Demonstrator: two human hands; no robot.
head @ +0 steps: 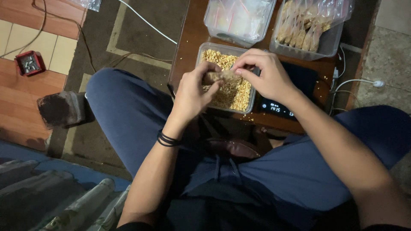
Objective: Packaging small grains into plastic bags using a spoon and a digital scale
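Clear glossy plastic tub (204, 52); polished dark wood table (188, 47); matt blue cloth trousers (124, 111).

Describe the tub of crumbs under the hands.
The tub is a clear, rectangular plastic container with rounded corners and no lid, filled with pale yellow crumbs. It sits flat on the brown table, beside a dark scale. Both hands, left and right, hover over it, pinching a small bag.

Both forearms reached forward from the lap, and the hands met close together. The left hand (192, 92) curled with its fingers pinched shut. The right hand (265, 75) arched over, fingertips pinched beside the left's.
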